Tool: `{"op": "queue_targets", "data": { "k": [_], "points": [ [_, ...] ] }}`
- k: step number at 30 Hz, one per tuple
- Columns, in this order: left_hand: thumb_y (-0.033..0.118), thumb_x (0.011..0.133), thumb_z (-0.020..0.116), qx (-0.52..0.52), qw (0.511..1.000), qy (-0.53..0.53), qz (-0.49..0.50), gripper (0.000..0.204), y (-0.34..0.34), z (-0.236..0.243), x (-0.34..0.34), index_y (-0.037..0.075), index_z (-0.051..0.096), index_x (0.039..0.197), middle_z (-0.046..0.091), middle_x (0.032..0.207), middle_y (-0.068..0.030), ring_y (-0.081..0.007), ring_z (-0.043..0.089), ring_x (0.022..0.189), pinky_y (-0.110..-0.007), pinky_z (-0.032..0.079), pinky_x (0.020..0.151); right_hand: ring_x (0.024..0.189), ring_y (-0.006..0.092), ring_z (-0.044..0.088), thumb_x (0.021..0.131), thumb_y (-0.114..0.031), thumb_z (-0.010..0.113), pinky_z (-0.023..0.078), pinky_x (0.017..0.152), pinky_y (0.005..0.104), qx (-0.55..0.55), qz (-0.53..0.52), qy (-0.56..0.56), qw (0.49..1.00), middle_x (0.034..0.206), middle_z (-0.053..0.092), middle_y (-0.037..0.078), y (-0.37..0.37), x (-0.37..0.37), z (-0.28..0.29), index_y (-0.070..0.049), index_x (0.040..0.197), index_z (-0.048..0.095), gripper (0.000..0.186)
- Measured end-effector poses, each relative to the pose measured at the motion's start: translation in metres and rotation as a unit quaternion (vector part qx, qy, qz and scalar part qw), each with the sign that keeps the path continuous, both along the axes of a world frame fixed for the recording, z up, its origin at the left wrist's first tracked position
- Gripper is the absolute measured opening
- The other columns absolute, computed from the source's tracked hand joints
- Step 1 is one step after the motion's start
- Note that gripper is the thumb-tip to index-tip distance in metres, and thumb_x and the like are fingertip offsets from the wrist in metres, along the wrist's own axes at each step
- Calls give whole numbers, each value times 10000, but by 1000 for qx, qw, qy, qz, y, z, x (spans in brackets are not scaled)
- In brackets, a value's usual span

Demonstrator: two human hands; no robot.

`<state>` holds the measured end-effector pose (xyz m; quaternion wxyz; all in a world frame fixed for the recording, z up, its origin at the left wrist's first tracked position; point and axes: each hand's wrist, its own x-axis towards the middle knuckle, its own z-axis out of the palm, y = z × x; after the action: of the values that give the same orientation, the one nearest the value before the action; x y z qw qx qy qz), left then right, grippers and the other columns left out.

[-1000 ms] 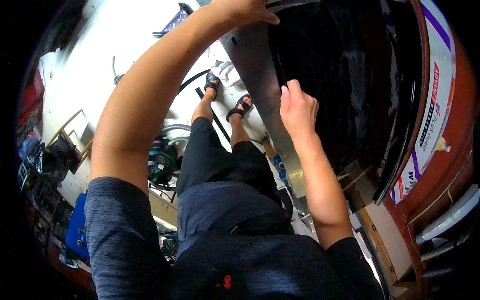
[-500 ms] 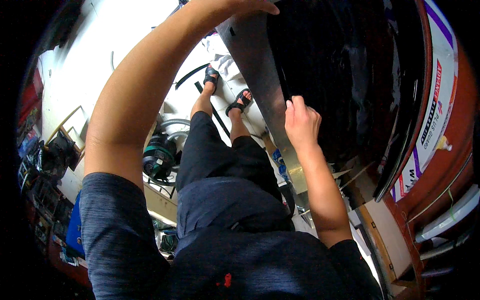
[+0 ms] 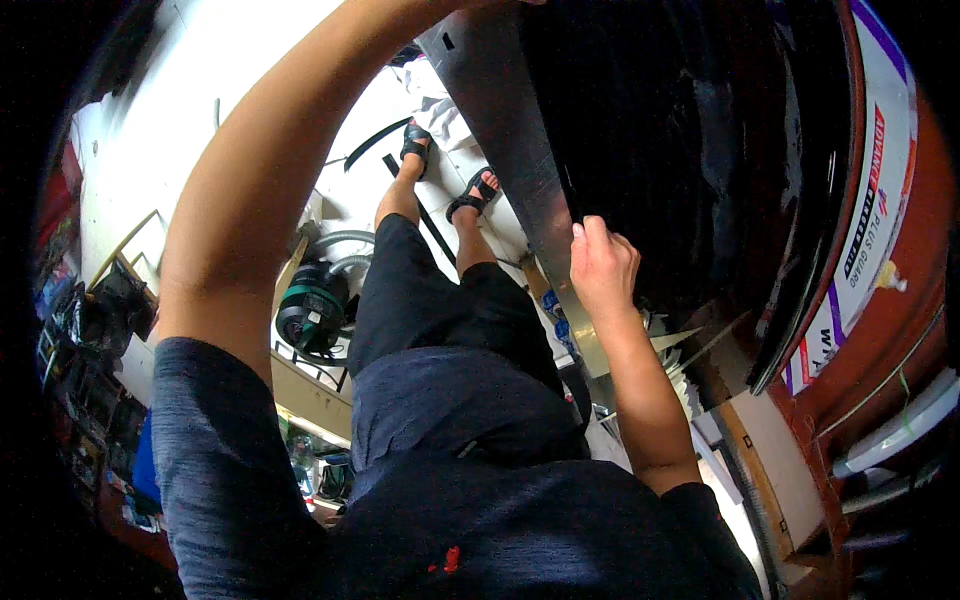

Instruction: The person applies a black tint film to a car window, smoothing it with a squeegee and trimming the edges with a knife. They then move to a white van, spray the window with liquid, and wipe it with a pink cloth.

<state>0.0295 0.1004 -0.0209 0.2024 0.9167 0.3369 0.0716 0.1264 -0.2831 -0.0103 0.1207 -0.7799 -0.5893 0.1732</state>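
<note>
A large glossy black sheet or panel point(image 3: 680, 120) fills the upper right, beside a long grey metallic strip point(image 3: 490, 120). My left hand point(image 3: 505, 4) is mostly cut off by the top edge, near the upper end of that strip; its grip is hidden. At the boundary between black surface and strip, my right hand point(image 3: 605, 262) has curled, closed fingers against the edge; what they grip, if anything, is too small to make out.
A green-and-black vacuum-like machine with a grey hose point(image 3: 312, 308) stands by my legs. White cloth point(image 3: 438, 112) and black strips point(image 3: 375, 138) lie on the white floor. Clutter point(image 3: 95, 370) lines the left; a white-and-purple banded strip point(image 3: 865, 230) borders the right on red-brown material.
My right hand has travelled down along the black surface's edge, toward my body. My left hand has moved up, mostly out of frame.
</note>
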Motion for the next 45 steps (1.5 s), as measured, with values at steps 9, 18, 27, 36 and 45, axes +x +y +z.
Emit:
{"op": "queue_targets", "data": {
  "k": [9,18,27,36,45],
  "points": [
    [474,675,883,3,995,-57,88,947,-103,-2,-13,17,491,1407,405,1537,-224,-411,333,1457,-599,221,1216,627,401,630,925,-108,659,500,570,485,10,-6,15,1000,720,650,169,1,0,-2,-52,838,513,178],
    [441,609,926,-11,993,-60,102,984,-104,-7,-9,62,505,1414,423,1530,-215,-412,347,1454,-591,222,1217,611,391,625,934,-120,651,500,567,478,2,12,1,1000,693,636,158,-39,6,-1,-54,827,511,188],
    [443,600,920,5,993,-55,106,968,-106,-8,-8,64,523,1396,443,1512,-201,-407,362,1442,-581,225,1219,622,369,635,930,-100,656,504,586,464,-24,10,16,1000,681,630,148,-79,8,2,-52,857,542,144],
    [469,568,930,42,993,-42,101,995,-104,-18,-4,72,539,1392,452,1510,-187,-402,371,1435,-573,249,1205,646,370,642,918,-105,673,502,607,464,-42,19,21,999,706,642,166,-122,17,4,-43,938,605,94],
    [476,582,925,40,993,-23,104,988,-105,-12,-4,76,538,1399,461,1499,-184,-395,393,1415,-555,273,1193,645,367,630,906,-85,659,499,607,468,-47,19,37,998,740,646,142,-173,26,5,-59,852,549,125]
  ]
}}
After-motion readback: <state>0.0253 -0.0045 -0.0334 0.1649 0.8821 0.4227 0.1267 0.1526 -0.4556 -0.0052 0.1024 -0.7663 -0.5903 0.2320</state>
